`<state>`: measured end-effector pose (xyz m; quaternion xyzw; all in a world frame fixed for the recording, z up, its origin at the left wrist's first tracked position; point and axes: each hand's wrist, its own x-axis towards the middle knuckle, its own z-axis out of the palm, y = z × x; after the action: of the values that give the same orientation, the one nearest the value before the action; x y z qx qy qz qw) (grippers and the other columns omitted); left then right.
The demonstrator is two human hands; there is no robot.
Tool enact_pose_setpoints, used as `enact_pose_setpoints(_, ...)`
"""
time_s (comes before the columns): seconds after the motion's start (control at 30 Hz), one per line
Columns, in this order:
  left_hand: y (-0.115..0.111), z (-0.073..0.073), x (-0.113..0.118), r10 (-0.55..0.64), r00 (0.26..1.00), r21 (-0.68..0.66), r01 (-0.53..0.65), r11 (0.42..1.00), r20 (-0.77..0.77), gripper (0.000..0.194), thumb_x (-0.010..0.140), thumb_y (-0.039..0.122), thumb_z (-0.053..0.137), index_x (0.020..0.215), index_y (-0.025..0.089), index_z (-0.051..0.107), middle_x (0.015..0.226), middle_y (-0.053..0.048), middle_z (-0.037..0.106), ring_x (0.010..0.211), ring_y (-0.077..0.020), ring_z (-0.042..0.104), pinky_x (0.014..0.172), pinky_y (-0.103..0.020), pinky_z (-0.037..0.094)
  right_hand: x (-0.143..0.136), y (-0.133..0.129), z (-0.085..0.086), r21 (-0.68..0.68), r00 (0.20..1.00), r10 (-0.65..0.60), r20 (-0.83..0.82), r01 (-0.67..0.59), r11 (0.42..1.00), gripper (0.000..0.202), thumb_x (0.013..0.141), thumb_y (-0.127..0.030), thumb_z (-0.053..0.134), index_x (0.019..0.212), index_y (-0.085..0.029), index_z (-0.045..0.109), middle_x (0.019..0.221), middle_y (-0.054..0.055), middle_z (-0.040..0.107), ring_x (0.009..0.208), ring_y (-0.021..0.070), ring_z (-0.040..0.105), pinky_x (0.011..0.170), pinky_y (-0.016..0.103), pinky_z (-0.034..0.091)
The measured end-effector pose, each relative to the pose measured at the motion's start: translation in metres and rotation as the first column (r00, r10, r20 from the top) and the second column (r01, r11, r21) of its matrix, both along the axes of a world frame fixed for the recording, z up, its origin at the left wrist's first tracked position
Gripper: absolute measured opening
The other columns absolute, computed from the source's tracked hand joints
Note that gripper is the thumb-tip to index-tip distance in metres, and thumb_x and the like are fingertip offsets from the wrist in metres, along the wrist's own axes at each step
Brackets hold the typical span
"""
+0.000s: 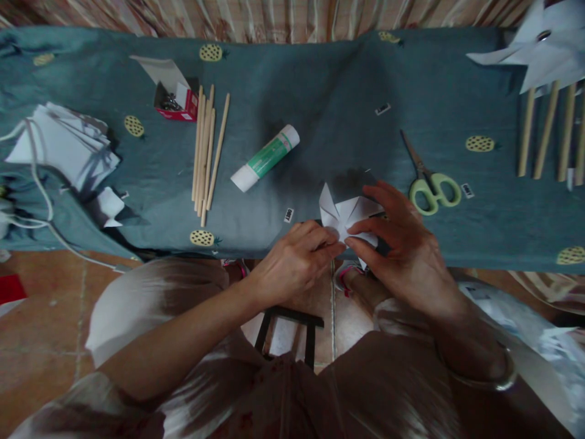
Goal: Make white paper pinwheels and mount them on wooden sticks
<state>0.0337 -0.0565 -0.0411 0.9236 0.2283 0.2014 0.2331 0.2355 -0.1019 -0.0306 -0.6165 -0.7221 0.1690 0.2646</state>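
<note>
A white paper pinwheel point(355, 208) with folded, pointed blades is held between my two hands at the front edge of the cloth-covered table. My left hand point(295, 259) is closed, its fingers pinching the paper from the left near the centre. From the right, my right hand point(406, 253) presses thumb and index finger on the paper's middle, with the other fingers bent over a blade. My fingers hide part of the centre. Close to my right hand lie scissors point(434, 186) with light green handles. A glue stick point(267, 157) rests beyond my left hand.
Several wooden sticks point(205, 152) lie beside an open red box point(178, 100) of small metal pieces. Cut paper sheets point(68, 146) are stacked at left, near a white cable point(39, 177). At the far right are white pinwheels point(555, 52) and more sticks point(546, 131).
</note>
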Motion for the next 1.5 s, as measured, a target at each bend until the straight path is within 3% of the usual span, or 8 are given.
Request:
enact_pose_setpoints(0.33,0.000,0.000,-0.001,-0.007,1.000,0.023,0.007,1.000,-0.017,0.021,0.097,0.017,0.047,0.108,0.015,0.064,0.094,-0.007,0.065,0.091,-0.0173,0.057,0.078,-0.032,0.051,-0.003,0.002,0.001,0.009,1.000,-0.005,-0.022,0.005,1.000,0.006,0.086,-0.024,0.061,0.083,-0.023,0.066,0.139,0.008,0.053,0.140,0.0274,0.039,0.111,0.051,0.038)
enact_pose_setpoints(1.07,0.000,0.000,0.000,-0.002,0.999,0.005,0.001,1.000,0.043,0.020,0.095,0.014,0.049,0.106,0.011,0.066,0.093,-0.008,0.065,0.088,-0.0177,0.058,0.077,-0.032,0.051,-0.007,-0.005,0.002,-0.015,0.999,0.042,-0.021,-0.042,0.999,0.024,0.088,-0.018,0.054,0.101,-0.035,0.065,0.147,-0.005,0.047,0.144,0.0292,0.032,0.115,0.053,0.032)
enact_pose_setpoints(1.3,0.000,0.000,0.000,-0.002,1.000,0.001,0.002,1.000,0.004,0.022,0.096,0.015,0.046,0.105,0.012,0.066,0.093,-0.009,0.065,0.088,-0.0178,0.057,0.075,-0.032,0.051,-0.023,-0.015,-0.004,0.038,1.000,0.009,0.020,-0.010,0.999,0.034,0.086,-0.011,0.051,0.109,-0.034,0.061,0.152,-0.001,0.042,0.146,0.0304,0.027,0.115,0.058,0.029)
enact_pose_setpoints(1.5,0.000,0.003,0.000,-0.002,1.000,-0.010,0.002,1.000,0.005,0.024,0.097,0.017,0.044,0.105,0.012,0.066,0.090,-0.008,0.065,0.087,-0.0183,0.057,0.075,-0.033,0.052,-0.028,-0.014,-0.013,0.138,1.000,0.001,0.017,-0.004,0.990,0.030,0.089,-0.009,0.045,0.107,-0.027,0.062,0.143,0.007,0.053,0.144,0.0288,0.033,0.110,0.058,0.035)
